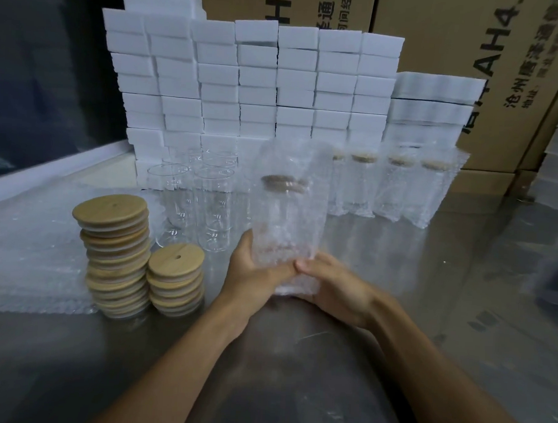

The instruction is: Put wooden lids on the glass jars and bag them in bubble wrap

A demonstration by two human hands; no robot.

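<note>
Lidded jar in bubble-wrap bag [289,211]: upright over the bench [397,264], left hand [252,271] and right hand [332,287] clasped round its base. Bare jars [191,204], lid stacks [116,252] left; bagged jars [397,184] behind.

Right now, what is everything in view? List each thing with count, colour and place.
Held bagged jar: one, clear with wooden lid, centre, in both hands.
Bagged jars: at least four, clear, right rear in a row.
Bare jars: several, clear, behind the lids.
Wooden lids: two stacks, tan, left front.
Bubble wrap bags: pile, clear, far left.
White boxes: many, stacked at back.
Cardboard cartons: brown, behind.
Table: one, grey metal.
Left hand: grips bag's lower part.
Right hand: holds bag's bottom.
</note>
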